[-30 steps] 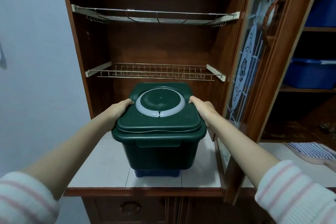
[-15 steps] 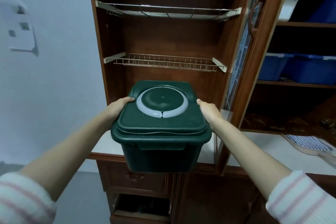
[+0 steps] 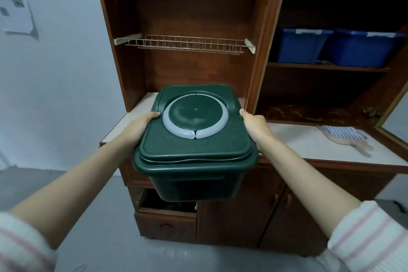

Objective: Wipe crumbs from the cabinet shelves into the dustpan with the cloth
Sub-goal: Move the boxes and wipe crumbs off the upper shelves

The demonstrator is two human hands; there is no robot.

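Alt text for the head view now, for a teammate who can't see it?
The left hand and right hand grip a lidded green bin by its sides, held clear of the white counter before an open cabinet. A striped cloth and dustpan lie on the counter at right.

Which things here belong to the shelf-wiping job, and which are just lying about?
Job: striped cloth; dustpan; crumb-strewn cabinet shelf; green bin, gripped by left hand and right hand, likely in the way.
Lying about: blue tubs; wire racks; paper on the wall; open drawer.
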